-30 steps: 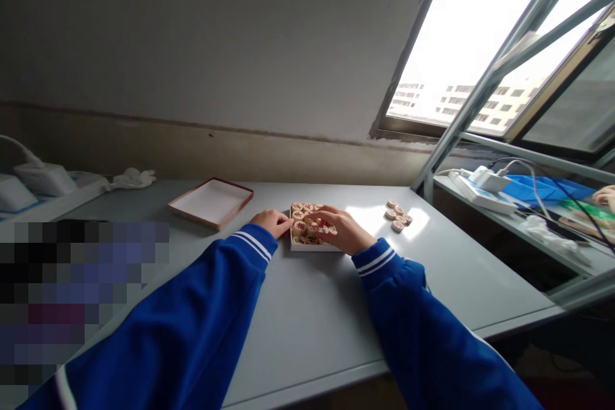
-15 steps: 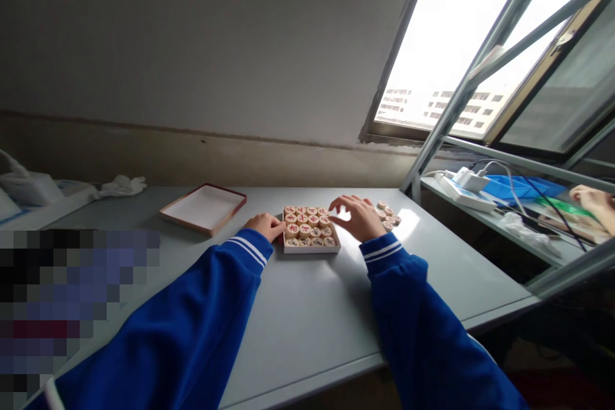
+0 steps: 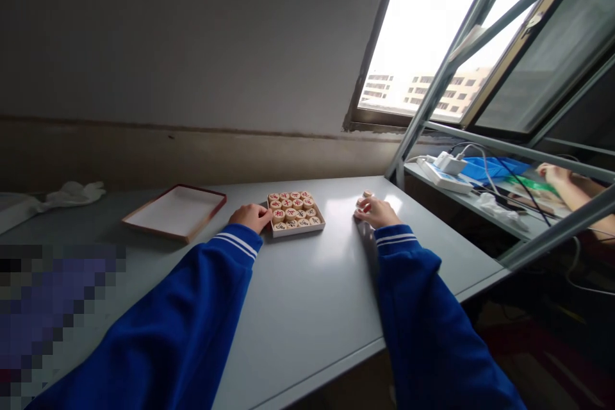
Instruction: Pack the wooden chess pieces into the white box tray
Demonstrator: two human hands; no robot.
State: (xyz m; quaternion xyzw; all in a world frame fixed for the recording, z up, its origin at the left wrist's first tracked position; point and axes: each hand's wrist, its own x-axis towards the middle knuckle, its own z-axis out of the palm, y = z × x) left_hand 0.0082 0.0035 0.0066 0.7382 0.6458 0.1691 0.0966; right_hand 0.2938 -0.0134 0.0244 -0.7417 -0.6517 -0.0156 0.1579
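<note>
A shallow box (image 3: 314,229) on the grey desk holds rows of round wooden Chinese chess pieces (image 3: 291,213), with red characters at the back and black ones at the front. My left hand (image 3: 252,216) is closed at the box's left edge, its thumb against the side. To the right of the box, my right hand (image 3: 379,213) reaches down among the loose pieces, fingers curled together around a chess piece (image 3: 359,204) that is mostly hidden. Another loose piece (image 3: 368,193) shows just behind the fingers.
The box lid (image 3: 175,211) lies inside-up at the left. A metal frame post (image 3: 408,147) rises at the desk's back right corner. Beyond it, a power strip (image 3: 444,176) and cables sit on another desk, where another person's hand (image 3: 555,174) is visible.
My right hand has moved right, from beside the box to the loose pieces, and its fingers have closed. My left hand stays at the box. The view has shifted rightward.
</note>
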